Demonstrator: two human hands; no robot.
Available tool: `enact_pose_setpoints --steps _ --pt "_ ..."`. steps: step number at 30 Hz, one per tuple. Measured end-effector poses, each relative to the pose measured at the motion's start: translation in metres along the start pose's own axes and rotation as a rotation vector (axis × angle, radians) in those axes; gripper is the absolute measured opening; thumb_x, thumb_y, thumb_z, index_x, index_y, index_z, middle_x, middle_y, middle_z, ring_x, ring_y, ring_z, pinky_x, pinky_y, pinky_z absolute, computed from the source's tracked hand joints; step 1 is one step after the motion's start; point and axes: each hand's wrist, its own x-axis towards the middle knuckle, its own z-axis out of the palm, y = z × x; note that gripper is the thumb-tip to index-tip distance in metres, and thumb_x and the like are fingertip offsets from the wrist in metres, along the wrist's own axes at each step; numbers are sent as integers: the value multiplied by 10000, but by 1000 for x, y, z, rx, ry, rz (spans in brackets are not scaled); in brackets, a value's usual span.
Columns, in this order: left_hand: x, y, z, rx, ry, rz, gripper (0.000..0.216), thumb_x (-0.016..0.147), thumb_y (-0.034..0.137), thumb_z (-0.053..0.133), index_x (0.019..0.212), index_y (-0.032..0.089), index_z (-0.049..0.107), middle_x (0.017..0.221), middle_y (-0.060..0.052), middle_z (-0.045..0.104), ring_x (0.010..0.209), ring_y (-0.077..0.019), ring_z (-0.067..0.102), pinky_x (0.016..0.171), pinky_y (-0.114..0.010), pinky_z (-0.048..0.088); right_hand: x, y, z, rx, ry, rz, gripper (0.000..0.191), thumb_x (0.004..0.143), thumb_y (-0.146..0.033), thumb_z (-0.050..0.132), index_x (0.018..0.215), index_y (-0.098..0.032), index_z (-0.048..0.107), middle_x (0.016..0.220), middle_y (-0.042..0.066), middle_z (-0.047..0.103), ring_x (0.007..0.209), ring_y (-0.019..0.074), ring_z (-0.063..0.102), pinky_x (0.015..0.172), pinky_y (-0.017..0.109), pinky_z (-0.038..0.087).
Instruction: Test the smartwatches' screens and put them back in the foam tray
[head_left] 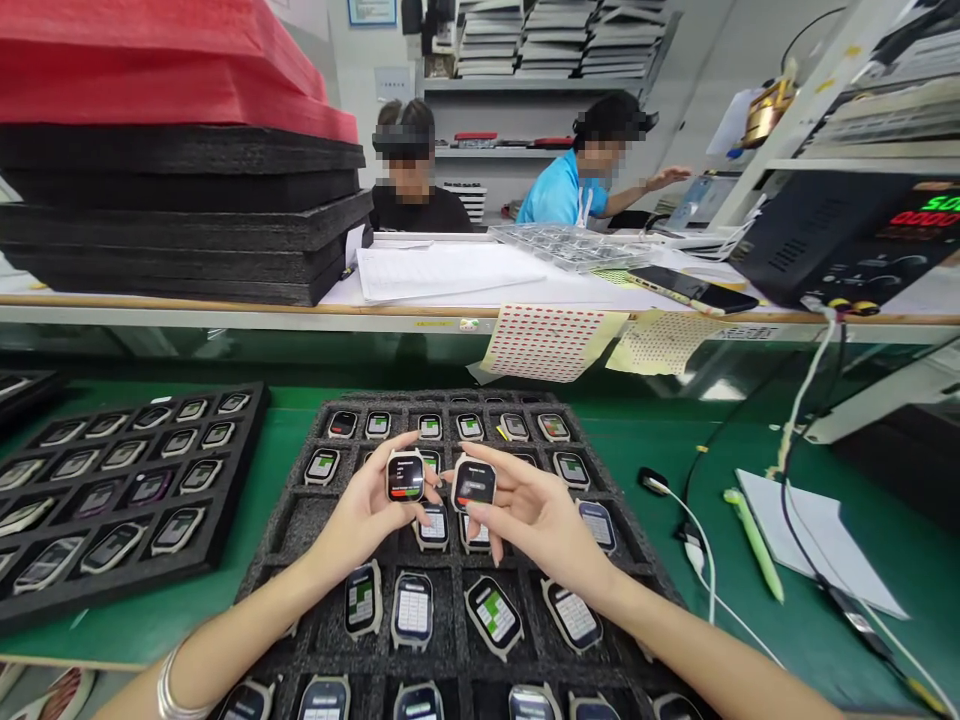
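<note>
My left hand [375, 500] grips a smartwatch [406, 477] without a strap, its lit screen facing me. Another strapless smartwatch [474, 484] sits between the fingers and thumb of my right hand [525, 510], also with its screen lit. Both are held side by side above a black foam tray [300, 525]. Several more smartwatches lie in the tray's compartments, many with white or green-patterned screens, such as this one [493, 616]. My hands hide part of the middle rows.
Another foam tray [217, 545] of watches lies at left. Cables [705, 570], a green pen [754, 545] and white paper [817, 530] are at right. A shelf ahead carries stacked black foam [180, 215], a phone [694, 290] and a power supply [832, 235]. Two people [562, 190] sit beyond.
</note>
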Motion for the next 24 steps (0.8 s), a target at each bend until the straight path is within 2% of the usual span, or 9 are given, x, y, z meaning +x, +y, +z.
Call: enact_pose_setpoints --steps 4,9,13,15,19,21,24 --pt "-2 -1 0 10 3 -9 607 738 76 593 1288 218 380 1050 -67 580 870 -180 588 712 -298 523 -3 0 0 72 -59 5 546 776 -127 603 1300 -209 475 990 78 634 692 158 629 448 189 515" --pt "-5 -2 2 32 5 -31 628 718 64 601 1285 209 372 1000 -45 594 798 -141 590 737 -281 512 -2 2 4 -21 26 3 377 826 -192 618 1198 -196 564 785 29 630 544 109 595 388 142 447" --pt "-5 0 3 33 1 -34 622 718 68 603 1280 207 377 974 -39 595 821 -148 593 737 -272 514 -1 3 5 -88 70 12 296 852 -230 622 1143 -184 591 805 39 648 465 72 558 353 120 398" --pt "-5 1 3 38 16 -38 627 713 62 608 1279 207 381 960 -33 597 799 -138 597 744 -267 515 -1 2 4 -56 30 14 328 854 -220 602 1179 -185 573 830 48 650 501 90 584 369 133 423" --pt "-5 1 1 21 16 -26 627 717 72 611 1281 222 384 1026 -45 594 788 -136 605 734 -271 524 -2 -2 2 86 -104 16 523 804 -162 613 1304 -206 466 988 76 632 723 170 646 466 192 516" --pt "-6 1 1 19 11 -17 619 723 79 615 1280 230 392 1056 -50 593 837 -152 612 750 -273 525 -2 -3 2 71 -109 16 560 807 -154 630 1328 -215 435 1029 82 622 766 178 644 486 199 530" --pt "-6 2 1 35 20 -20 610 729 93 644 1275 228 407 1044 -49 603 898 -169 612 777 -269 524 -3 -4 4 1 -74 4 503 849 -163 614 1321 -214 449 926 64 640 705 155 638 474 185 528"
